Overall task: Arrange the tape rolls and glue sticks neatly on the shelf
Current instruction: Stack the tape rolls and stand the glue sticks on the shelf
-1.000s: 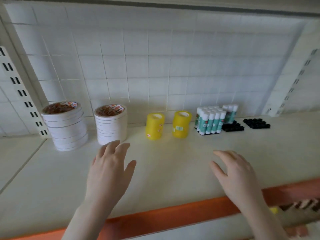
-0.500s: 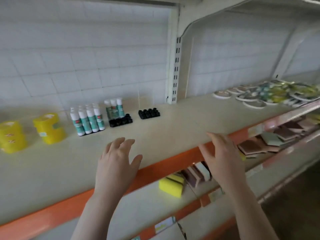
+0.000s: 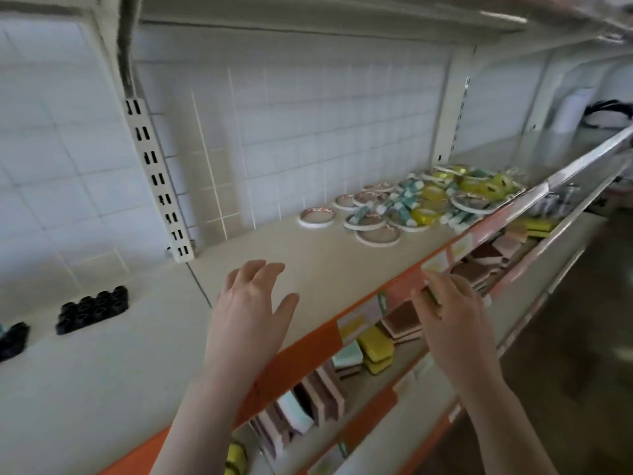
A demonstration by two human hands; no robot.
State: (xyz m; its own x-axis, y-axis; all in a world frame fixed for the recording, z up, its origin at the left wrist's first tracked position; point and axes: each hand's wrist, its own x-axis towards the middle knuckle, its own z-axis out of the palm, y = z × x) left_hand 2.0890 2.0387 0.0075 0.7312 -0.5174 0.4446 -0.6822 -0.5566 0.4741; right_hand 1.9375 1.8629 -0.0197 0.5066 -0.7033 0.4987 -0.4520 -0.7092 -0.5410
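Both hands empty over the shelf (image 3: 102, 378), tape and glue lie far to the right.

The shelf is beige w/ an orange front edge (image 3: 291, 368); white tiled wall (image 3: 308, 132) behind it. On the right part of the shelf lies a loose pile of tape rolls (image 3: 378, 234) (white flat ones, some yellow) mixed w/ glue sticks (image 3: 406, 204), not in order, well apart from the hands. Lower shelf holds sponges (image 3: 376, 347). Left hand (image 3: 250, 320) hovers above the shelf near the front edge, fingers spread and relaxed, holds nothing. Right hand (image 3: 448, 323) is at the front edge, fingers a bit bent, nothing in it. Black holders (image 3: 92, 308) stand at far left.
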